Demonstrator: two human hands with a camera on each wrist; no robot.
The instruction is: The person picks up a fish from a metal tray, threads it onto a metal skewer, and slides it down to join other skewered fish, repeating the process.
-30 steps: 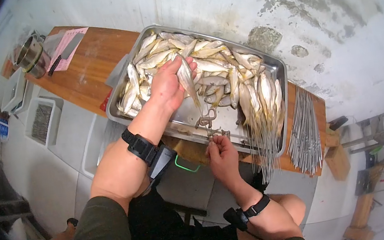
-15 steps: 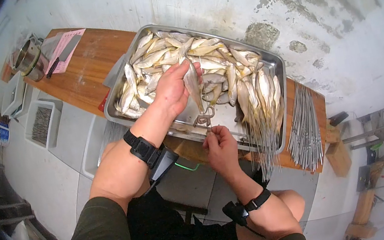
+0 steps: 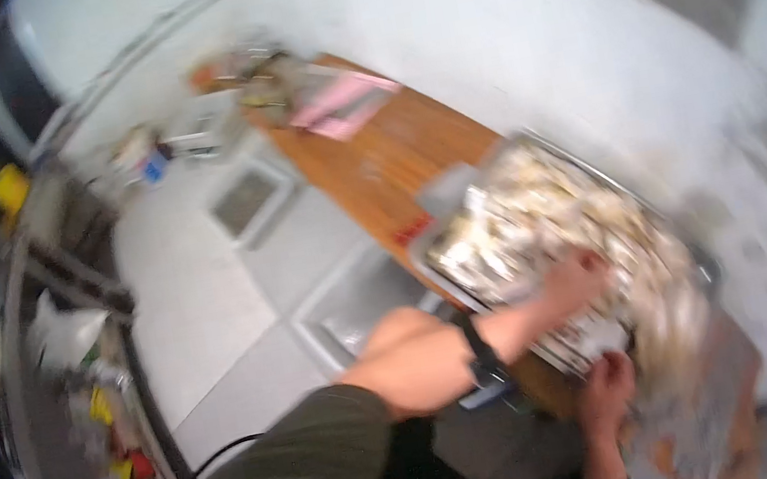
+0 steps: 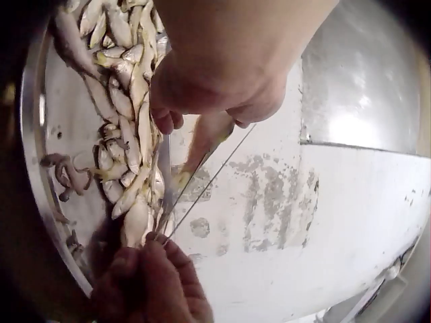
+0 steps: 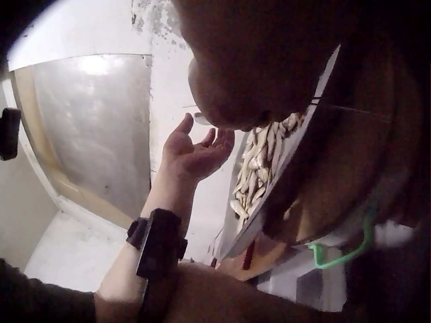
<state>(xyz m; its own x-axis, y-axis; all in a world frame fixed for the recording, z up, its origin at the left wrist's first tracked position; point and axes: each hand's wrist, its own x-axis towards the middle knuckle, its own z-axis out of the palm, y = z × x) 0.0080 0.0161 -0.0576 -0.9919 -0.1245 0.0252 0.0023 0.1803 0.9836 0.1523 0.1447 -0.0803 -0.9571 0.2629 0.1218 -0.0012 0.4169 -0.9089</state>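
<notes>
In the left wrist view, my left hand [image 4: 219, 87] holds a small fish [image 4: 205, 138], tail hanging down. Below, my right hand [image 4: 158, 286] pinches thin metal skewers [image 4: 202, 192] that slant up toward that fish; whether a tip enters it is hidden. The head view is blurred: my left hand [image 3: 574, 287] is above the metal tray [image 3: 417, 256] of fish [image 3: 540, 203], and my right hand [image 3: 609, 390] is at its near edge. The right wrist view shows my right hand [image 5: 249, 74] dark and close, beside my left hand [image 5: 195, 158], palm up with bent fingers.
On the wooden board [image 3: 408, 144] lies a pink sheet [image 3: 342, 109]. White bins [image 3: 250, 201] stand on the floor at left, near a cluttered shelf [image 3: 68, 262]. Dark scraps [image 4: 67, 176] lie in the tray. A green handle [image 5: 343, 252] shows below it.
The head view has swung left, so the tray and both hands appear farther right and lower, and blurred. The left hand is still over the tray, the right hand near its edge.
</notes>
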